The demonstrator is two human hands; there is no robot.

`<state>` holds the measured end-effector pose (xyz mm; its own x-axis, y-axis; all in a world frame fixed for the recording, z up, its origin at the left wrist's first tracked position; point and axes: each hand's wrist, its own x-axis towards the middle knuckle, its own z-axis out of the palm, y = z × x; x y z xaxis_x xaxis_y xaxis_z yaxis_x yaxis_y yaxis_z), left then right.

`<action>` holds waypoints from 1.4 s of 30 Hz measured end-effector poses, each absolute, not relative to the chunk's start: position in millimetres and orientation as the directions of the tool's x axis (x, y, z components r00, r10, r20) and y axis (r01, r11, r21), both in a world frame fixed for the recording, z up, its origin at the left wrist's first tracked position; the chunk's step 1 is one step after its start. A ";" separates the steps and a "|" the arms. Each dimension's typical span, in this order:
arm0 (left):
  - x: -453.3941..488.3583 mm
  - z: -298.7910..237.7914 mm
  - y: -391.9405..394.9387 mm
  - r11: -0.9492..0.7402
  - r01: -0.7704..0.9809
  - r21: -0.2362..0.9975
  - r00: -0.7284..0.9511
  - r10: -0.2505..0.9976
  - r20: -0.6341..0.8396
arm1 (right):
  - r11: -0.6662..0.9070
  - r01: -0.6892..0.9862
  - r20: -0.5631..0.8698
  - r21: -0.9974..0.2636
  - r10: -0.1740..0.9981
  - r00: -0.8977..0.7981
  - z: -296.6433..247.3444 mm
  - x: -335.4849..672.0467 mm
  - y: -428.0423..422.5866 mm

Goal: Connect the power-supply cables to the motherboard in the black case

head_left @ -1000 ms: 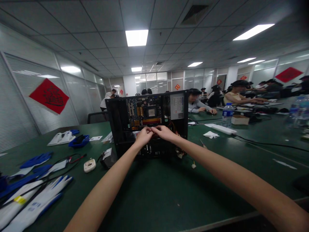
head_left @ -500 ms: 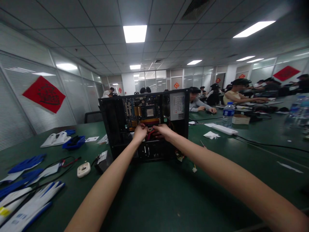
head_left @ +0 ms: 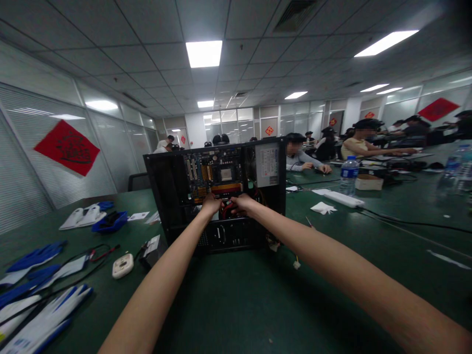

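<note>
An open black computer case stands upright on the green table, its motherboard and power supply facing me. Both of my arms reach into it. My left hand and my right hand sit side by side just below the motherboard, fingers curled around a looped red cable between them. The fingertips themselves are mostly hidden.
White and blue gloves and black wires lie at the left with a small white device and a blue tray. A water bottle and power strip sit at right. Other people work at far tables.
Both hands have gone from the case's front edge deeper into it, up to the motherboard's lower edge, with the red cable now looped between them. The view has shifted slightly.
</note>
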<state>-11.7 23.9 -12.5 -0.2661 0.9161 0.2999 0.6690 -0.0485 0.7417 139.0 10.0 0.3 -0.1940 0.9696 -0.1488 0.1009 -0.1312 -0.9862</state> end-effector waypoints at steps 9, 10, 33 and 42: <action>-9.2 -11.0 22.7 -0.028 0.718 0.695 -0.196 0.951 0.240 | -0.140 0.126 -0.165 -0.982 0.963 -0.212 1.3 143.9 5.9; -8.3 -12.2 23.7 -0.023 0.718 0.696 -0.195 0.953 0.233 | -0.143 0.130 -0.169 -0.981 0.962 -0.214 1.0 144.1 6.2; 4.2 -12.7 26.2 0.054 0.869 0.492 -0.219 0.933 0.285 | -0.217 0.119 -0.241 -0.969 0.940 -0.240 -3.6 141.9 17.2; 7.4 -13.8 30.5 0.012 0.903 0.429 -0.169 0.928 0.331 | -0.272 0.072 -0.281 -0.960 0.929 -0.240 0.4 139.0 15.7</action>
